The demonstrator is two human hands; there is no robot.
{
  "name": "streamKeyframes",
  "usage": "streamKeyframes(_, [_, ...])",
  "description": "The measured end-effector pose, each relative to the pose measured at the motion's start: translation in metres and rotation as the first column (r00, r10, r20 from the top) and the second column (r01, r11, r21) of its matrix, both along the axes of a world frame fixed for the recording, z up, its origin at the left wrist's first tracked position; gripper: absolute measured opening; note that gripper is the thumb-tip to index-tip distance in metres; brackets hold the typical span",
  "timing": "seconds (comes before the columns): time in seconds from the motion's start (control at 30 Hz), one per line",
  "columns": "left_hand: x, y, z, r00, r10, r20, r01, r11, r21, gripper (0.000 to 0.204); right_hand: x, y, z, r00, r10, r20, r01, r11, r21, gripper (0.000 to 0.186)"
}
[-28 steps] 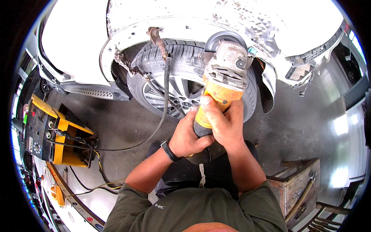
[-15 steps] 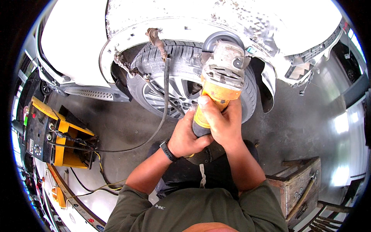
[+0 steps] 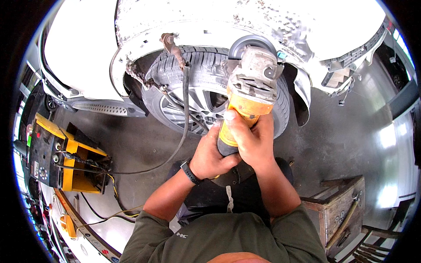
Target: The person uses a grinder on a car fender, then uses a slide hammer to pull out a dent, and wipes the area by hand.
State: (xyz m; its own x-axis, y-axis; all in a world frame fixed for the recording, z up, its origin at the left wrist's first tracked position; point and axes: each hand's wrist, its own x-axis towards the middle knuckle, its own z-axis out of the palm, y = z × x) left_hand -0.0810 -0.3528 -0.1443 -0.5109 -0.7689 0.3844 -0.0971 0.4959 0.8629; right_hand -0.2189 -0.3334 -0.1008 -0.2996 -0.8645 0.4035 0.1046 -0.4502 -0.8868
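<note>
Both my hands are closed around a yellow and black angle grinder (image 3: pixel 251 104) with a worn grey metal head. My left hand (image 3: pixel 209 153) wraps the dark rear end of its body, a dark watch on that wrist. My right hand (image 3: pixel 254 138) grips the yellow body from the right, thumb along the top. At the far end, the dark disc under a curved guard (image 3: pixel 251 43) is close to the lower edge of the white fender (image 3: pixel 188 19); whether they touch I cannot tell. Behind the grinder stands the car wheel (image 3: pixel 206 87).
A clamp (image 3: pixel 171 46) on the fender edge carries a thick black cable (image 3: pixel 186 101) to a yellow and black machine (image 3: pixel 66 153) on the left. A wooden box (image 3: pixel 337 215) stands at the lower right. Loose cables (image 3: pixel 115 210) lie on the floor at left.
The view has shifted slightly, with the car and wheel a little further left in the picture. My hands keep the same grip on the grinder.
</note>
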Motion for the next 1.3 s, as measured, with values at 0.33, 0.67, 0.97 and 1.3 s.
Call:
streamKeyframes(0.33, [0.001,0.001,0.001,1.0,0.001,0.002,-0.001,1.0,0.008,0.067,0.002,0.006,0.007,0.991,0.046,0.126,-0.049,0.999,0.019,0.038])
streamKeyframes(0.67, [0.004,-0.001,0.007,0.998,0.046,-0.043,-0.048,0.997,-0.059,0.064,0.005,-0.013,0.003,0.996,0.02,-0.084,-0.025,0.998,-0.063,0.036])
streamKeyframes(0.97, [0.004,0.0,0.001,1.0,0.022,-0.004,-0.022,0.999,-0.045,0.069,0.002,-0.003,0.003,0.999,0.038,0.01,-0.037,0.999,-0.039,0.036])
streamKeyframes(1.3, [0.017,-0.007,0.001,0.993,0.057,-0.106,-0.062,0.997,-0.045,0.068,0.021,-0.024,0.003,0.996,0.066,-0.062,-0.071,0.993,-0.093,0.029])
